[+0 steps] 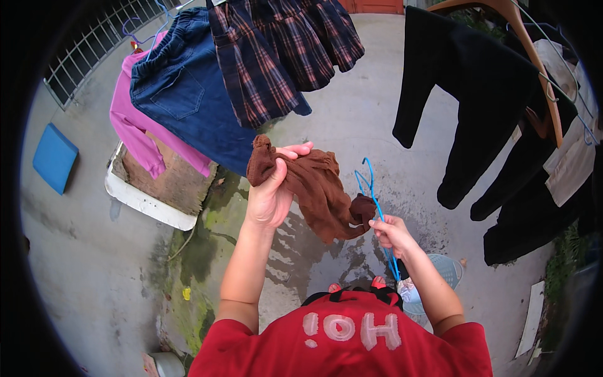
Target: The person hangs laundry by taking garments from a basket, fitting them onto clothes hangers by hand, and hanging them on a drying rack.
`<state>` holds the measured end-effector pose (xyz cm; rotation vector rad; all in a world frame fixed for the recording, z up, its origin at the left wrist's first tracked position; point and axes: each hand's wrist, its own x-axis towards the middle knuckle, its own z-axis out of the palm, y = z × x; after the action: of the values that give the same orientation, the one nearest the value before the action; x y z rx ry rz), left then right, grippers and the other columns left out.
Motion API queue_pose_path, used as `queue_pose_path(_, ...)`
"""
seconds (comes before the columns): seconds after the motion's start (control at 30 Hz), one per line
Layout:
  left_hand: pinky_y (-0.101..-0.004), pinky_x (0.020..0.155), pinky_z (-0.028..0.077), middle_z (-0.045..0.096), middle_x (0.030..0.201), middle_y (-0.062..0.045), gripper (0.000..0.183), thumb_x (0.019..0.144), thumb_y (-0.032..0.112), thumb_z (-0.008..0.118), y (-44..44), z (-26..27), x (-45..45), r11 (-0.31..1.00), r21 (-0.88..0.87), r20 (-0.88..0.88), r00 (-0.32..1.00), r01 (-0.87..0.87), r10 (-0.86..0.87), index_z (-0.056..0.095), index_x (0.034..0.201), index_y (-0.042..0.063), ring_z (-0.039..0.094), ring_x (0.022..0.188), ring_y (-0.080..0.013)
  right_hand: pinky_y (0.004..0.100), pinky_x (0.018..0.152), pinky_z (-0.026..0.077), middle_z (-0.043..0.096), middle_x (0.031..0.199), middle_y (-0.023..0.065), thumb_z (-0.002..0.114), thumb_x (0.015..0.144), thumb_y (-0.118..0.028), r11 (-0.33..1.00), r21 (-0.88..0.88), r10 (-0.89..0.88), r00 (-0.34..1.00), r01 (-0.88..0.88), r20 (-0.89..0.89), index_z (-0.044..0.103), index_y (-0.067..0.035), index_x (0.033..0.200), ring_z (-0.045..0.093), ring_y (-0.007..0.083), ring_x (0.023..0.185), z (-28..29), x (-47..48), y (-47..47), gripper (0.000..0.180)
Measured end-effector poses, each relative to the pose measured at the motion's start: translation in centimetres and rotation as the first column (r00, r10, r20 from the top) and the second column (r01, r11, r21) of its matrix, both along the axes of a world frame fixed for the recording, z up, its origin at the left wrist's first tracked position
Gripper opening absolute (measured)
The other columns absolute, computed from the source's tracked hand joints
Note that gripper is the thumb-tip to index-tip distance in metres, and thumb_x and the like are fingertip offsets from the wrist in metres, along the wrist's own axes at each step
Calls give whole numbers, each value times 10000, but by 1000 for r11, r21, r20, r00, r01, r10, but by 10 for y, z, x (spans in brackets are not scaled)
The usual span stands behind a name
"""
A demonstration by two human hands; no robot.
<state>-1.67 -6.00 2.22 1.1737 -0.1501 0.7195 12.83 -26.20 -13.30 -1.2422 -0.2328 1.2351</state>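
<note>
A thin brown knit garment (320,188) stretches between my two hands in front of my chest. My left hand (273,193) grips its ribbed upper end, thumb on the near side and fingers behind the cloth. At the right, my right hand (391,233) is closed around a blue wire hanger (370,188), whose hook points up and away from me. The garment's darker far end (362,209) lies against the hanger beside those fingers. Whether my right fingers also pinch the cloth cannot be made out.
A plaid skirt (282,52), a denim garment (183,94) and a pink long-sleeved top (136,113) hang at the upper left. Black trousers (461,85) hang at the right near a wooden hanger (523,28). Low behind my right arm stands a light-blue basket (443,268) on wet concrete.
</note>
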Motion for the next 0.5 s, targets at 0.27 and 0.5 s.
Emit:
queue_pose_path(0.27, -408, 973, 354, 509, 1174, -154, 109, 886, 87, 512, 4, 0, -9, 980, -159, -19, 993, -117, 116, 536, 963, 13, 465, 1129, -263, 219, 316, 148, 423, 510, 7, 493, 910, -317, 960, -261, 155, 971, -105, 180, 421, -86, 637, 241, 50, 342, -1, 22, -21, 365)
queue_pose_path(0.5, -289, 881, 384, 535, 1039, -63, 247, 751, -19, 580, -8, -37, 4, 942, 188, -340, 882, -277, 328, 536, 989, 33, 506, 1007, -170, 210, 331, 174, 473, 541, 5, 557, 885, -284, 976, 219, -31, 987, -4, 159, 528, -59, 730, 274, 48, 344, 46, 5, -2, 275)
